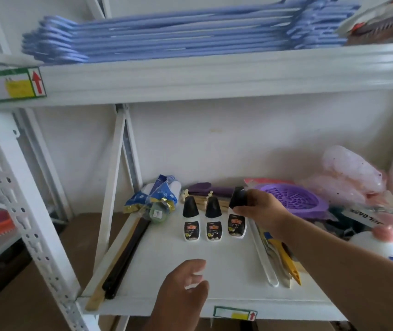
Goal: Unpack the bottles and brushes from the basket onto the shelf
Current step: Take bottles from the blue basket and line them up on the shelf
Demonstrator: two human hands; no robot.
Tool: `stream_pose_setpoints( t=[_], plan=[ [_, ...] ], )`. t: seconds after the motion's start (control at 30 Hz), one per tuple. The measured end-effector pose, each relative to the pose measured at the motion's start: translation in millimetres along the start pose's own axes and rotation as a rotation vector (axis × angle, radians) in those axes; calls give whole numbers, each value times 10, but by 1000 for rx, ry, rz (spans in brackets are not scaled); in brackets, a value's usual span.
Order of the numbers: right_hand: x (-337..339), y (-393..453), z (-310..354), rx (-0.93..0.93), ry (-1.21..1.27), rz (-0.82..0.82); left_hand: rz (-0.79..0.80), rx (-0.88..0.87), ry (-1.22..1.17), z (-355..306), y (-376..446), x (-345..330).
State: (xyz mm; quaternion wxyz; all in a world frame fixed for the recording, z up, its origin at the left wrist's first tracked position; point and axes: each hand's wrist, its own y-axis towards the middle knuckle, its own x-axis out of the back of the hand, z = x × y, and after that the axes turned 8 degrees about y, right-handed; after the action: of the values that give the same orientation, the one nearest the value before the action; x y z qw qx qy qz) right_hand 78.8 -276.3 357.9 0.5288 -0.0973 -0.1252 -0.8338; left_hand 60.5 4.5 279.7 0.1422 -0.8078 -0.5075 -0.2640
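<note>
Three small white bottles with black caps stand in a row on the white shelf [190, 278]. The left bottle [191, 219] and the middle bottle [213, 219] stand free. My right hand [261, 211] grips the black cap of the right bottle [236, 225], which stands on the shelf. My left hand [186, 285] hovers over the shelf's front edge, fingers apart, holding nothing. No basket is in view. Wooden-handled brushes [198, 199] lie behind the bottles, partly hidden.
A black and wooden stick [124, 256] lies along the shelf's left side. Blue packets [157, 197] sit at the back left. A purple strainer [291, 199], pink bags and a white bottle with a pink cap [381, 242] crowd the right. Blue hangers [167, 37] fill the upper shelf.
</note>
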Motion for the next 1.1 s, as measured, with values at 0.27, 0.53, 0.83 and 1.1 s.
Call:
stream_pose_setpoints(
  t=[0.27, 0.53, 0.83, 1.1],
  plan=[
    [-132, 388, -502, -30, -132, -10, 25, 53, 9, 199, 75, -25],
    [-262, 478, -590, 10, -108, -5, 24, 89, 4, 322, 69, -47],
    [-273, 417, -534, 3, -230, 38, 12, 80, -22, 299, 31, 34],
    [-179, 318, -533, 26, -343, 14, -27, 79, -76, 299, 22, 18]
  ],
)
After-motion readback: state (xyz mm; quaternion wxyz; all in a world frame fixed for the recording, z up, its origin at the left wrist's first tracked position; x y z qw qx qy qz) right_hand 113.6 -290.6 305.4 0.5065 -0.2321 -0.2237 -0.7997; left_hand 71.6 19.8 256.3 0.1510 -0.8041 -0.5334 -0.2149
